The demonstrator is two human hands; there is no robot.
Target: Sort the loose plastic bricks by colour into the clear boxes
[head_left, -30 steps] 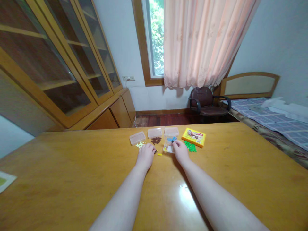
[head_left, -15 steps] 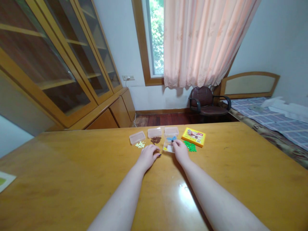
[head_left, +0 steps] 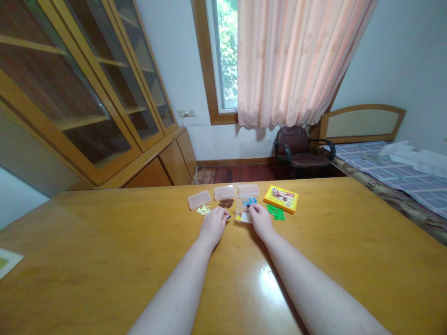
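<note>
Desk [head_left: 146, 260], wooden, both hands near its far edge, about midway between the far corners. Right hand [head_left: 262, 219]: thumb and fingers pinching the right side of a clear box [head_left: 241, 209]; dark thumbnail visible over it. Box sits a little in from the far edge, with yellow pieces [head_left: 239, 217] at its near left corner and a white slip [head_left: 246, 217] in it. Left hand [head_left: 212, 225]: just left of the box, apart from it, fingers curled toward the thumb; cannot tell whether anything is between the fingertips.

Along the far edge, left to right: three clear trays [head_left: 199, 200], then a yellow carton [head_left: 281, 198] with a printed picture, on the side of the far right corner. Cream pieces [head_left: 203, 210] in front of the leftmost tray, beside the left hand; brown pieces [head_left: 226, 203] in front of the middle one. Blue pieces [head_left: 249, 201] beyond the right hand; whether inside or behind the box, unclear. Green pieces [head_left: 275, 212] between right hand and carton, loose on the wood
</note>
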